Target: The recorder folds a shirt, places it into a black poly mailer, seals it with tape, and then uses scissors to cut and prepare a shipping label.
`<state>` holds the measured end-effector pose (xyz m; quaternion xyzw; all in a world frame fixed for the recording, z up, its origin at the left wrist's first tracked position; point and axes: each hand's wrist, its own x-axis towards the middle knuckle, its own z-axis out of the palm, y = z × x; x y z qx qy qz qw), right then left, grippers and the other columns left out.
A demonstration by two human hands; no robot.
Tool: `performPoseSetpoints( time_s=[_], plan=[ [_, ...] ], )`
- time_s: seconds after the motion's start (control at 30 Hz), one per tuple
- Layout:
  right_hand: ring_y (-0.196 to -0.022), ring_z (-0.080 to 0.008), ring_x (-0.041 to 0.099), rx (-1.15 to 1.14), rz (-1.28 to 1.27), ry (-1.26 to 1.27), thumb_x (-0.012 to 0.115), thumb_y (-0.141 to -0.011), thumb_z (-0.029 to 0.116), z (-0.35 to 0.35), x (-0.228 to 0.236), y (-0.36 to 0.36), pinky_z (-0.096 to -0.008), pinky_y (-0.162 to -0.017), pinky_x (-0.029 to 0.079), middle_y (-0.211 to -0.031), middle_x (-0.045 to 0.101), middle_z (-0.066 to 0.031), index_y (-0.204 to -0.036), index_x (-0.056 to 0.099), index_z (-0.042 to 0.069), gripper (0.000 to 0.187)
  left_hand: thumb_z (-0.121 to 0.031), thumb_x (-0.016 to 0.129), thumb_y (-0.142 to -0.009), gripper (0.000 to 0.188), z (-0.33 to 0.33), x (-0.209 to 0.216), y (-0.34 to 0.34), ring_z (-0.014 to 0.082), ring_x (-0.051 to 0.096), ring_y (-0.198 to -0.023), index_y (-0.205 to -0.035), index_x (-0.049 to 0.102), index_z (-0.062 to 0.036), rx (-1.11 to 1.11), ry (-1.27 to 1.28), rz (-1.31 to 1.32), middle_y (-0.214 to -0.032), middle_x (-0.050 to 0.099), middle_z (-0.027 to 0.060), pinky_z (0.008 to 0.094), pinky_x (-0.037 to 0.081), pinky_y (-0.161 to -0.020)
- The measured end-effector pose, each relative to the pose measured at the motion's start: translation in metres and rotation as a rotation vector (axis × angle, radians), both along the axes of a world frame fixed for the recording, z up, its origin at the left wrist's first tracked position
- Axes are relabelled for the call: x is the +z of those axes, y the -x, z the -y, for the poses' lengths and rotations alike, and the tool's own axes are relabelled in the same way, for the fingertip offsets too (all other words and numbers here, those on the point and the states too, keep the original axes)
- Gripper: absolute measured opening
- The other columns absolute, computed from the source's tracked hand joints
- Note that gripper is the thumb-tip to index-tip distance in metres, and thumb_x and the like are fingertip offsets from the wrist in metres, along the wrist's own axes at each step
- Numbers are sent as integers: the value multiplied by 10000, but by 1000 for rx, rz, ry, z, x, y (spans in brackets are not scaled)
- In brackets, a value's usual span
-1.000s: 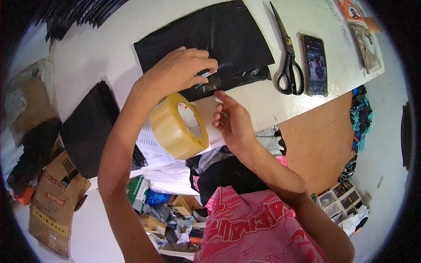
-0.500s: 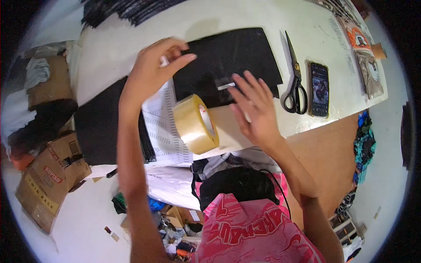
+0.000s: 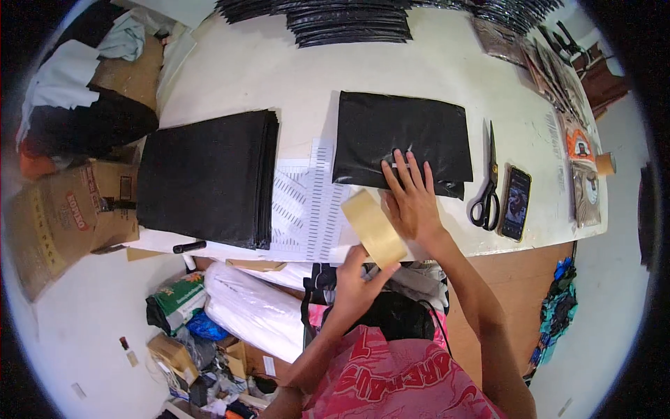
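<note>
Near the middle of the table [image 3: 307, 91], as the head view has it, a black pouch [image 3: 419, 122] lies flat under your right hand [image 3: 417, 209]. Your fingers are spread across its near half, tips on the plastic, the palm reaching back past the near edge; nothing is pinched there. Most of the pouch's surface extends to the far side of your fingertips, left and right of them, and a strip of a lower layer shows at its near right corner.

Your left hand [image 3: 354, 286], at the table's near edge, pinches the near end of the tape roll [image 3: 373, 227] between fingers and thumb. The roll's body runs far and left from that grip, just beside your right hand and just near of the pouch. Whether roll and pouch touch, you cannot tell.

The pouch looks light, thin and floppy, and its glossy skin is probably slippery, so a flat, spread palm or a pinch at an edge should suit it. The roll looks firm and the heavier of the two; its round side may let it run, so take it across the width.

To the right of the pouch lie scissors [image 3: 494, 170], then a phone [image 3: 516, 202]; to the left, printed papers [image 3: 293, 209] and a black stack [image 3: 202, 181].
</note>
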<state>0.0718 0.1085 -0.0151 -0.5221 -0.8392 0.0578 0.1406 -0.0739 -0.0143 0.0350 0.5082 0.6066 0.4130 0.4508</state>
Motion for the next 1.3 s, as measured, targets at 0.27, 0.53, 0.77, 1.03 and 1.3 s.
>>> performPoseSetpoints(
  time_s=[0.27,0.53,0.77,1.03,1.3],
  plan=[
    [-1413,-350,232,142,65,-11,464,-967,237,-18,3,3,-532,-1146,150,-1518,283,-158,-1453,353,116,513,-114,766,-785,392,15,-23,5,196,655,-951,-1110,580,2,-152,-93,-27,-1023,676,131,300,489,-842],
    [-1289,-228,444,-727,-959,133,603,-920,204,-15,30,-44,-377,-1063,338,-1399,473,-138,-1373,436,32,513,-64,760,-768,343,15,-25,10,258,633,-983,-1068,609,10,-71,-21,165,-1056,656,148,339,464,-883],
    [-1038,-248,609,-806,-2139,707,530,-947,238,63,-21,-49,-380,-959,447,-1187,601,-127,-1193,507,19,330,-58,714,-817,344,18,-38,11,177,637,-946,-1115,571,40,-138,-171,87,-1019,679,138,301,473,-860],
    [-1049,-239,600,-920,-2307,865,739,-834,270,-4,-7,23,-354,-941,487,-1001,627,-96,-977,574,29,325,-31,736,-774,354,16,-40,9,230,613,-1046,-1098,603,13,-96,-32,270,-1101,649,133,331,454,-916],
    [-801,-161,587,-990,-2048,708,800,-764,288,-49,-36,28,-303,-672,516,-879,587,-43,-922,565,57,366,-105,743,-803,368,20,-42,8,153,615,-952,-1112,594,29,-149,-132,114,-1026,669,112,295,471,-862]
  ],
)
